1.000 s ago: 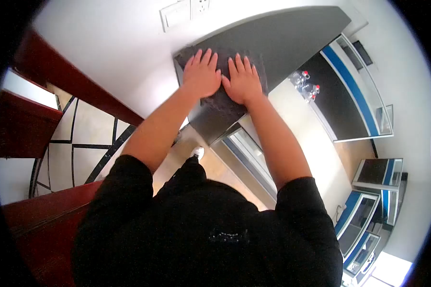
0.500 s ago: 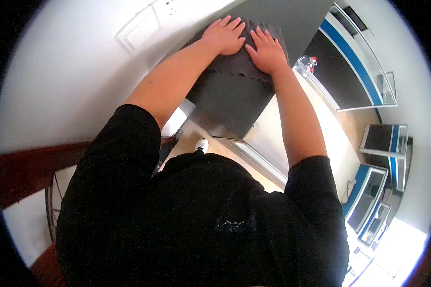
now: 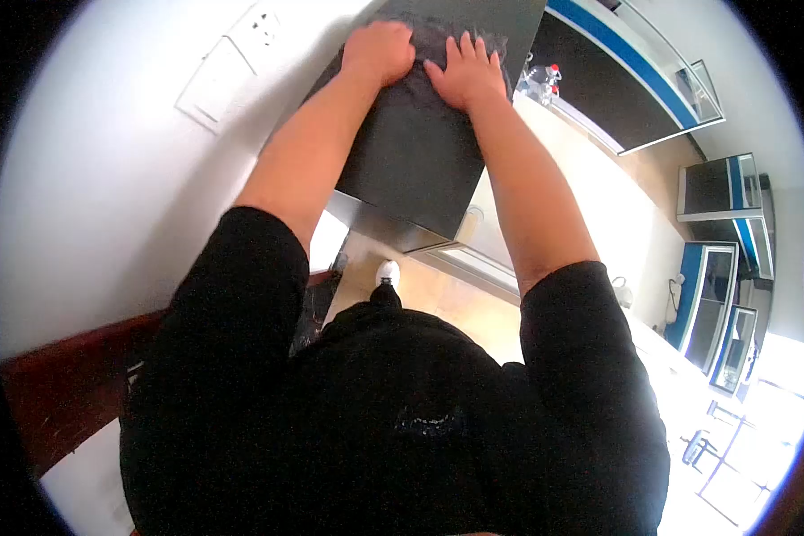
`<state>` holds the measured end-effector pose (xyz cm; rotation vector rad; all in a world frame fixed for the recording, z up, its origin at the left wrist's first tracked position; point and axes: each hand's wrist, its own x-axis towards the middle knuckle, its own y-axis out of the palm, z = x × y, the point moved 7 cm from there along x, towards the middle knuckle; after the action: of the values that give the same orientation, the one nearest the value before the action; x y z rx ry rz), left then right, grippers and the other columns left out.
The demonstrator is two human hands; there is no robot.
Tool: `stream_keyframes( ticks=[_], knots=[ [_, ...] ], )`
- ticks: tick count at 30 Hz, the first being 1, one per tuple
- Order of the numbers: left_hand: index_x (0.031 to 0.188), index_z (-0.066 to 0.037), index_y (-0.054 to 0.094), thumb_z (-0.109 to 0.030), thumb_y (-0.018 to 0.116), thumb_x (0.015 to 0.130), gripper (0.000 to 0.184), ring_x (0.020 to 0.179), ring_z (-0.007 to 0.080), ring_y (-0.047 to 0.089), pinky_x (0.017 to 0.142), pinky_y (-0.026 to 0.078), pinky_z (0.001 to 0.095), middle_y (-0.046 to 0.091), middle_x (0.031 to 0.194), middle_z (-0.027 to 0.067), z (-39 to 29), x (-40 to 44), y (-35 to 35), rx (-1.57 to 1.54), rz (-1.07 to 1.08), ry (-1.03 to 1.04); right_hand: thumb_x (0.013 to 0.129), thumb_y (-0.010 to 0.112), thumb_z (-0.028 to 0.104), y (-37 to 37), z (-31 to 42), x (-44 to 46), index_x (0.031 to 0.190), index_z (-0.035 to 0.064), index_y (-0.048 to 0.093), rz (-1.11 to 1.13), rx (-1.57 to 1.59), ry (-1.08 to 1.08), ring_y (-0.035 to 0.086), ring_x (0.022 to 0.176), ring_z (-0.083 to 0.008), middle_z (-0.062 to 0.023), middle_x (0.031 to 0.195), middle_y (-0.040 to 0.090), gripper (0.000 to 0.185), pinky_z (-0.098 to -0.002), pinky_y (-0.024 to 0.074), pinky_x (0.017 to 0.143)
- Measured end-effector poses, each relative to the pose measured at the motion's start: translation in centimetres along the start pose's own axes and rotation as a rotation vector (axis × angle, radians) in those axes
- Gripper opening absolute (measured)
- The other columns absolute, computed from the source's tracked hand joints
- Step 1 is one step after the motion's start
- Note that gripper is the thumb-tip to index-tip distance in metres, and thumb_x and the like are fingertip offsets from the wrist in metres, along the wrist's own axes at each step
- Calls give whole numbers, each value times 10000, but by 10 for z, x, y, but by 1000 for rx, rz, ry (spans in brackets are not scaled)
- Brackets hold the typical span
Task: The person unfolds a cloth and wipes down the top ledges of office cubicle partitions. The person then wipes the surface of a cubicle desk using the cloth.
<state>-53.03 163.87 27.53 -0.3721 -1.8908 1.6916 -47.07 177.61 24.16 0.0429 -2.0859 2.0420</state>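
Observation:
A dark grey cloth lies on the dark grey top of a cabinet. My right hand rests flat on the cloth near its right side, fingers spread. To its left, my left hand is on the cloth's left part with the fingers curled in and pressed together; cloth may be bunched under them, but the fingertips are hidden. The two hands are a short gap apart.
Clear plastic bottles with red caps stand right of the cabinet on a white surface. A white wall with a switch plate is at left. Desk partitions with blue bands line the right.
The view has shifted along the cabinet, with the cloth and both hands further up it. My left hand, flat and spread before, now has its fingers curled in.

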Motion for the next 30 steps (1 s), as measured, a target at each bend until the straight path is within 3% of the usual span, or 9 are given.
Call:
stream_keyframes(
  ticks=[2,5,8,11,13,16,19,26,30],
  knots=[
    [1467,-95,617,-280,472,1016,508,1432,256,556,1208,435,436,609,1536,74,9,-20,10,-47,-4,-54,1065,383,638,-14,11,-24,1684,94,299,37,-76,46,138,1651,-340,-149,1776,201,829,-499,118,1332],
    [1547,-93,530,-324,456,1029,571,1517,260,458,1258,367,444,499,1639,77,18,-57,21,-61,-101,-36,1066,381,637,-13,34,-51,1689,97,291,38,-112,20,127,1651,-345,-161,1776,193,830,-491,117,1333],
    [1685,-120,284,-406,390,1072,686,1641,252,194,1331,194,478,205,1785,49,18,-116,11,36,160,-176,1084,369,605,-17,60,-85,1694,105,277,85,12,-80,129,1650,-352,-168,1780,169,795,-471,128,1334],
    [1705,-128,241,-466,344,1087,712,1649,220,164,1342,148,437,176,1793,24,13,-160,-5,47,192,-277,1099,365,571,-28,78,-126,1697,121,271,100,100,-173,141,1648,-350,-163,1780,171,755,-465,147,1332],
    [1705,-129,239,-490,343,1094,717,1652,230,154,1344,125,465,174,1794,31,5,-177,-9,45,182,-292,1097,368,575,-28,82,-149,1698,127,272,130,114,-188,151,1647,-339,-155,1780,177,755,-462,152,1332],
    [1704,-117,237,-464,335,1112,693,1642,325,175,1315,115,605,206,1785,57,-21,-200,-20,105,184,-415,1107,354,538,-32,80,-175,1700,118,263,127,104,-172,147,1649,-331,-142,1786,163,732,-448,143,1334],
    [1703,-112,241,-438,334,1117,677,1635,347,188,1303,128,628,225,1779,61,-46,-202,-23,142,237,-504,1120,288,498,-30,76,-187,1703,102,245,174,109,-136,130,1654,-322,-134,1791,145,706,-441,132,1336],
    [1701,-54,207,-500,358,1100,763,1648,341,142,1333,140,475,148,1791,126,-44,-187,-11,-48,221,-497,1124,250,476,-31,64,-184,1708,93,217,203,118,-49,103,1659,-322,-130,1797,115,699,-454,99,1336],
    [1706,-54,180,-542,356,1089,807,1655,336,109,1336,110,480,117,1798,119,-35,-153,-3,-60,231,-503,1127,247,460,-30,58,-160,1711,97,204,216,144,27,94,1660,-326,-131,1799,103,689,-457,91,1336]
  ],
)
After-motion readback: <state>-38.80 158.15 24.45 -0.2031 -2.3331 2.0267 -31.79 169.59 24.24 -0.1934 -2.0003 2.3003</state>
